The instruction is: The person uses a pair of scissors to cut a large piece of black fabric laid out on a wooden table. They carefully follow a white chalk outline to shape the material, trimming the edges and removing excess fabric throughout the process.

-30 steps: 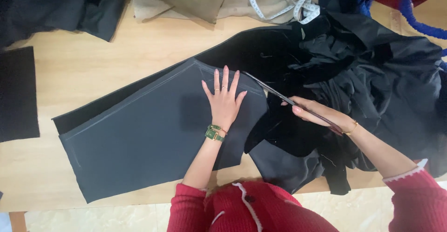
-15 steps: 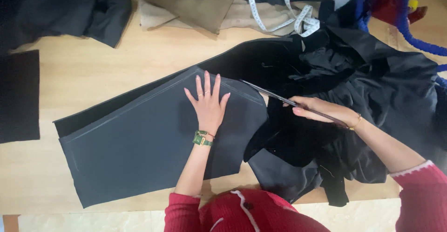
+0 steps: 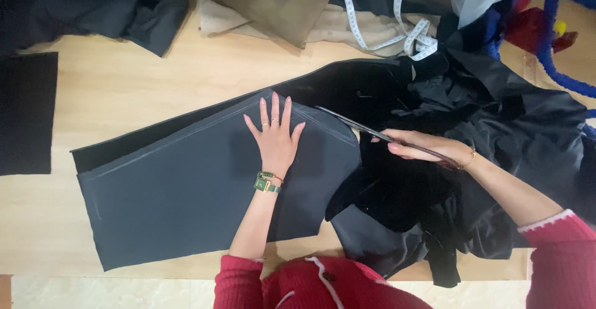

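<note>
Now pressing the left hand (image 3: 276, 141) flat on the grey panel (image 3: 180, 203), fingers spread, palm down, just near of the panel's far corner. Wearing a green watch (image 3: 267, 185) at that wrist.

Having slid that hand a little leftward along the panel over the last second, from right of the corner to straight below it. Keeping it open and flat all the while.

Gripping the scissors (image 3: 354, 124) in the right hand (image 3: 422, 147), fingers curled shut round the handles, the blades pointing left and far along the panel's right-hand slanted edge. Showing the blades only as one thin dark line, so not telling how far apart they stand. Holding almost the same line as a second ago, with the tip barely nearer the corner.

Judging from that: most likely resetting the hold rather than cutting onward, and pinning the panel closer to where the blades are heading, so steadying the edge against slipping.

Lying spread across the middle of the table (image 3: 124, 98), that panel, with a black layer showing under it along its far edge. Trailing off to the right into the black cloth heap (image 3: 496, 129), under and beyond the right forearm.

Leaving untouched the tape measure (image 3: 397, 36) at the far side, the tan cloth (image 3: 273, 5) beside it, and a black piece (image 3: 25, 113) at far left.
</note>
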